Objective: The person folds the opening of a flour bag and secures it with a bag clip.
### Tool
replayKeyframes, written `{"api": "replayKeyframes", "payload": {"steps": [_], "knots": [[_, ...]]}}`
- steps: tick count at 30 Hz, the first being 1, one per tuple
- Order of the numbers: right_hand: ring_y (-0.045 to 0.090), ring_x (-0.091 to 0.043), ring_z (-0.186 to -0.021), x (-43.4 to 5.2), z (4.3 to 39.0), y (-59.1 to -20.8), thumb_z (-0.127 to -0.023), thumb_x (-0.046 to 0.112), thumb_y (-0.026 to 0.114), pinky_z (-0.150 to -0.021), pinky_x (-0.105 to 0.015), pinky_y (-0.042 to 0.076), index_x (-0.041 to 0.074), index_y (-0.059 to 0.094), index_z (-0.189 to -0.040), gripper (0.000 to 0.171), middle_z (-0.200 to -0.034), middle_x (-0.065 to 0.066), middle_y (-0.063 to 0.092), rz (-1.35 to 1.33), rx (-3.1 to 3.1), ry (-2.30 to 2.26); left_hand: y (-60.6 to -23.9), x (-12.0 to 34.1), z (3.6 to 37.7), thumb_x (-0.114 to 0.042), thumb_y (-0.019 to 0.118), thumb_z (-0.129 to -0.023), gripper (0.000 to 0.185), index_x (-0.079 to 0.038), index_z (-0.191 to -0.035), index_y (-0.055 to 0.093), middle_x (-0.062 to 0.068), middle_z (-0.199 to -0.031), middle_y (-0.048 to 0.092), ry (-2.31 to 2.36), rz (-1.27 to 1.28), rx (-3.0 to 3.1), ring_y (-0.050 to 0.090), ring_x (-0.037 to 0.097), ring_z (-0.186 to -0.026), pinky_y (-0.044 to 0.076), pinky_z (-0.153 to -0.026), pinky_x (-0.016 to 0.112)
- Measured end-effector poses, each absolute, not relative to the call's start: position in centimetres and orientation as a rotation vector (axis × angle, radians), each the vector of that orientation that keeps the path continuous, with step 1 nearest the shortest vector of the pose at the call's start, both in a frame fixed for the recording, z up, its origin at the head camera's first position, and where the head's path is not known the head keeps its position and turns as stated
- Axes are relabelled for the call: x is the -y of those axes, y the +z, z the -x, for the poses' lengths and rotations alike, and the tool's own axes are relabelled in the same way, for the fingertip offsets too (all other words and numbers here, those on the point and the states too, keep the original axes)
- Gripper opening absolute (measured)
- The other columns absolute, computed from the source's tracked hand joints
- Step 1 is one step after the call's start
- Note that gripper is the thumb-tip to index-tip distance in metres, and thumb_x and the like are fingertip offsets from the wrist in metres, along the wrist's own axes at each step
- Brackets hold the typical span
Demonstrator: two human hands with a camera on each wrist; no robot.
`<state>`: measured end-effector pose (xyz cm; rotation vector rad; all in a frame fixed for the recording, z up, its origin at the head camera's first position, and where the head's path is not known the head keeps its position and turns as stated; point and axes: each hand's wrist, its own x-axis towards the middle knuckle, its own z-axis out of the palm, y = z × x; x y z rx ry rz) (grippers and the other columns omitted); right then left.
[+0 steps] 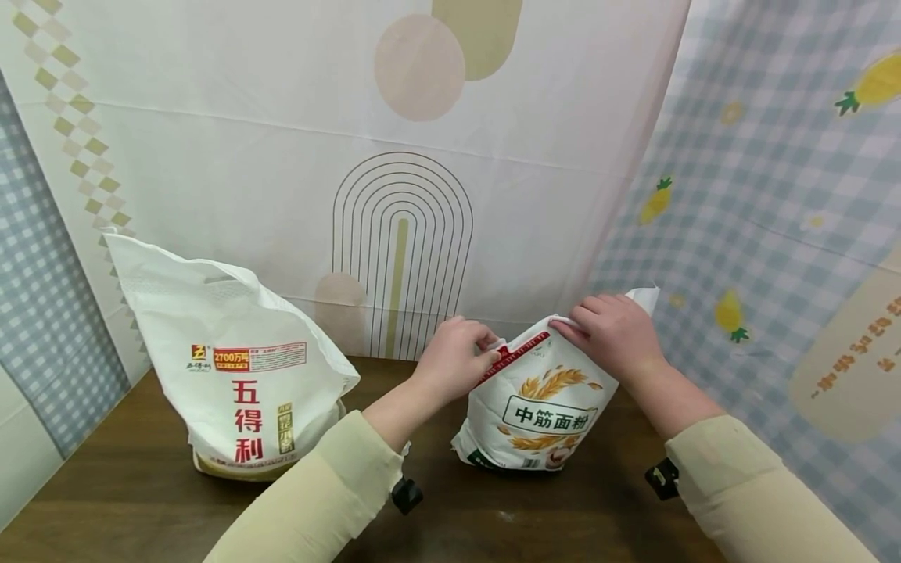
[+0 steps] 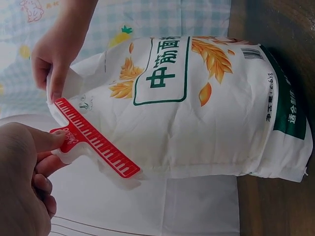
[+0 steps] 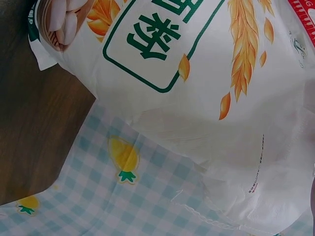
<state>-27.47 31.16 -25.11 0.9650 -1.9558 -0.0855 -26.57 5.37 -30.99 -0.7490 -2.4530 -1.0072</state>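
Observation:
A white flour bag with wheat ears and green lettering stands on the brown table, slightly tilted. At its top left my left hand pinches the handle of a red-and-white bag clip, thumb on the red face. The clip's long bar lies across the bag's top edge. My right hand grips the top edge farther right, with a white corner of the bag sticking up beyond it. In the right wrist view the bag fills most of the picture, and that hand is nearly out of sight.
A second, larger white flour bag with red lettering stands at the left, its top loose and partly open. Behind the table hangs a white patterned cloth. A checked cloth with pineapples hangs on the right.

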Motion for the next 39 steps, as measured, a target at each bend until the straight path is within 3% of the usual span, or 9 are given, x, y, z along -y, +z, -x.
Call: {"api": "replayKeyframes", "payload": {"steps": [6,15,19,27,39], "knots": [[0.053,-0.024,-0.053,-31.4,27.4,-25.0,-0.100,0.046,0.055,-0.052,-0.042,0.044,0.011,0.056,-0.066,0.049,-0.060,-0.001,0.050,-0.964,1.970,-0.089,-31.3,-5.7,26.9,-0.023,0.075,-0.089,0.012,-0.016,-0.099,0.076,-0.006,-0.090,0.071,-1.037,0.749,2.430,0.058,0.015,-0.093,0.045,-0.092,0.035],[0.058,-0.024,-0.062,-31.6,27.7,-24.9,-0.096,0.029,0.062,-0.064,-0.045,0.050,0.009,0.064,-0.077,0.027,-0.068,-0.002,0.058,-0.996,2.050,-0.100,-31.7,-5.4,27.1,-0.022,0.075,-0.090,0.011,-0.015,-0.098,0.075,-0.006,-0.092,0.070,-1.126,0.729,2.397,0.060,0.021,-0.097,0.047,-0.087,0.036],[0.061,-0.024,-0.066,-31.0,27.8,-25.1,-0.094,0.025,0.066,-0.066,-0.045,0.051,0.010,0.071,-0.088,0.017,-0.075,-0.002,0.065,-1.018,2.048,-0.076,-31.9,-5.1,27.0,-0.022,0.075,-0.089,0.010,-0.016,-0.096,0.075,-0.006,-0.091,0.070,-1.133,0.700,2.368,0.059,0.018,-0.095,0.048,-0.085,0.035],[0.062,-0.025,-0.069,-30.8,27.8,-25.0,-0.089,0.020,0.073,-0.068,-0.045,0.051,0.009,0.071,-0.089,0.011,-0.075,-0.003,0.066,-1.011,2.043,-0.054,-31.9,-5.4,27.3,-0.023,0.076,-0.089,0.010,-0.015,-0.096,0.075,-0.006,-0.092,0.070,-1.164,0.692,2.371,0.058,0.016,-0.094,0.049,-0.082,0.034],[0.057,-0.023,-0.060,-31.0,27.6,-25.5,-0.087,0.016,0.075,-0.054,-0.039,0.046,0.009,0.066,-0.087,0.011,-0.070,-0.001,0.060,-0.952,2.068,0.004,-32.3,-5.9,27.9,-0.025,0.074,-0.090,0.012,-0.016,-0.098,0.074,-0.005,-0.093,0.067,-1.290,0.693,2.404,0.059,0.020,-0.102,0.048,-0.087,0.037]]}}
